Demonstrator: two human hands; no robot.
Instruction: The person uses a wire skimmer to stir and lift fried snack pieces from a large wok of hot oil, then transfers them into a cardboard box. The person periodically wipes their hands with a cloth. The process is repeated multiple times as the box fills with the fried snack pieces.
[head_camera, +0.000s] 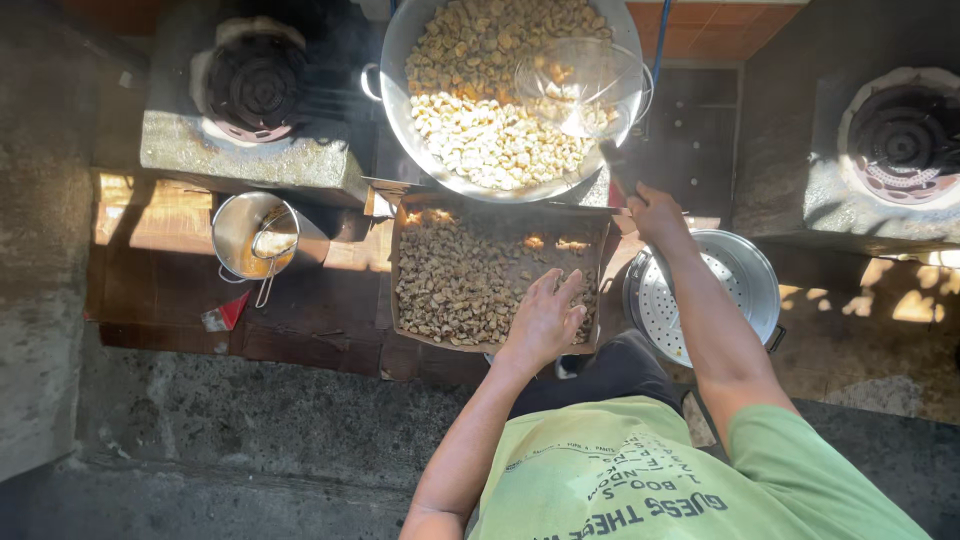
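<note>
Rough concrete and dark wooden boards lie under you, striped with hard sunlight and shadow. Your right hand (655, 213) is closed around the dark handle of a wire skimmer (580, 85), whose round mesh bowl hangs over the big metal wok (395, 95); a few pale pieces sit in the mesh. Your left hand (545, 318) rests with fingers spread and flat on the pieces in the cardboard tray (402, 262), pinching nothing that you can see.

That tray sits just below the wok and holds small, brownish, lumpy pieces, packed in a shallow layer. Those in the wok are paler, cream to yellow, and bright where the sun strikes them.

Beside your right forearm stands a perforated metal steamer pot (745, 265). To the left of the tray sits a small steel pot (232, 232) with a little strainer (272, 245) lying in it. Two round stone burners (255, 85) (905, 135) flank the wok.

The wok's top edge is cut off, shadow swallows its far side, and the skimmer's handle is hard to make out.
</note>
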